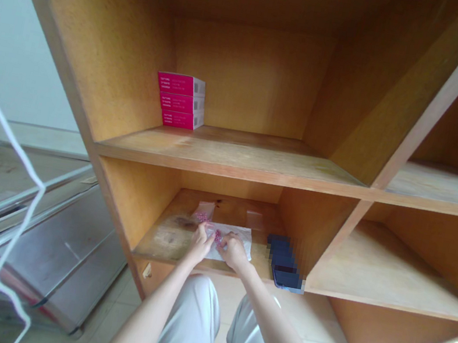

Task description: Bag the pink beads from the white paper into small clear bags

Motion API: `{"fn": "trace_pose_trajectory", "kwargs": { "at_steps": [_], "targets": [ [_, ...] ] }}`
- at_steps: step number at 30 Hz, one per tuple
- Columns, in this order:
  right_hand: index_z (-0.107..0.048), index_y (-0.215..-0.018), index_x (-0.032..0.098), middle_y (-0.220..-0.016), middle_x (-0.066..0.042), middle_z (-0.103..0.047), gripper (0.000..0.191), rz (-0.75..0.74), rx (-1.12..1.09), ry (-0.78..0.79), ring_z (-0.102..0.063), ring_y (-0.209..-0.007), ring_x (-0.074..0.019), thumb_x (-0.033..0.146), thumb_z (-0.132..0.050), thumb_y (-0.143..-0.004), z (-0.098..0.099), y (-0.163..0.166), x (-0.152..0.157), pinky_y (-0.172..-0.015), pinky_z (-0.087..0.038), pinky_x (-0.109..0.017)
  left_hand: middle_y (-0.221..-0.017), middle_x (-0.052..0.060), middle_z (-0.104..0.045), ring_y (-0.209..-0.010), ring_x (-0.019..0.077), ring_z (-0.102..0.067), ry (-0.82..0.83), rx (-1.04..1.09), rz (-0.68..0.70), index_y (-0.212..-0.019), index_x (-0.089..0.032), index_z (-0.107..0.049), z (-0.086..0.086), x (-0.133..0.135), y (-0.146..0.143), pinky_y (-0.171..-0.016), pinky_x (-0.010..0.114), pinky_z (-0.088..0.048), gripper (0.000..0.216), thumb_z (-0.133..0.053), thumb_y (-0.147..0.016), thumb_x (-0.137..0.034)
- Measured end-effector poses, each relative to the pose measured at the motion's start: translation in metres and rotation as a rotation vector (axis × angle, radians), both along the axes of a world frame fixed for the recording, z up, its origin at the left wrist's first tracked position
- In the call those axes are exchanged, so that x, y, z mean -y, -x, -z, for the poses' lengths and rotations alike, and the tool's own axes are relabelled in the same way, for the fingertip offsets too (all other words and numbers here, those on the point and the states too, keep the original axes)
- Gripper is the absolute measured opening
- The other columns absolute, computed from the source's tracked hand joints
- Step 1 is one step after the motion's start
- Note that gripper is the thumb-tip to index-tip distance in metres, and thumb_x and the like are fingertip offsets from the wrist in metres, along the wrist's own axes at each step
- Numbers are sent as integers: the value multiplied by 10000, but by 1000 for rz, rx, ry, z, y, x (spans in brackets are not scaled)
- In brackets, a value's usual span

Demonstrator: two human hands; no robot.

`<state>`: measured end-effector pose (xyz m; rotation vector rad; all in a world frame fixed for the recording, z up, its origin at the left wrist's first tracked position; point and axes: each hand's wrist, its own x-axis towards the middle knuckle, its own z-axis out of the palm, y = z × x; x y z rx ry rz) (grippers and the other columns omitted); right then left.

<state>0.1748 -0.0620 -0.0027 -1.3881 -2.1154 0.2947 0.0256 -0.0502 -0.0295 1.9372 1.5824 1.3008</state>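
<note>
A small cluster of pink beads (218, 236) sits between my two hands, over a white sheet (245, 237) on the lower shelf. My left hand (200, 243) has its thumb and fingers closed at the left side of the beads. From the right, my right hand (233, 251) curls its fingers in against them. Whether the beads are strung together is too small to tell. Just behind my left hand lies a small clear bag (205, 207) with more pink beads at its lower end. Another clear bag (253, 219) lies flat behind the sheet.
A dark blue phone-like object (286, 264), partly blurred, lies at the shelf's right front edge. Several pink-and-white boxes (179, 101) are stacked on the upper shelf. A wooden divider (337, 247) stands at right. A metal cart (65, 243) and a white cable (31, 160) are at left.
</note>
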Motion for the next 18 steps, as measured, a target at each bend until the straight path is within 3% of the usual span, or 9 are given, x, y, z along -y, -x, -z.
{"fn": "trace_pose_trajectory", "kwargs": {
  "at_steps": [10,14,18],
  "targets": [
    [-630,-708,154,-780,-66,-623,78,5,-38,-3,-552,-800,-175,151,-553,-716,6,0,-5,-751,-385,-243,-1077,124,-510,-1038,210,-488,37,0,2,-1106,-145,-332,1,1,1,-915,389,-345,375,-402,-802,-353],
    [-629,-683,154,-765,-60,-637,132,-11,-133,47,-567,-775,-164,94,-513,-698,2,-1,-7,-740,-399,-240,-1069,114,-515,-1028,209,-491,56,-4,-1,-1089,-154,-349,-3,3,0,-912,384,-345,349,-403,-802,-346],
    [-628,-722,149,-759,-58,-649,162,68,-302,139,-585,-706,-151,109,-471,-706,-9,-1,-16,-660,-428,-226,-1067,107,-523,-1029,207,-491,59,-16,-5,-1082,-163,-371,-5,4,-1,-907,379,-349,332,-409,-797,-328]
  ]
}}
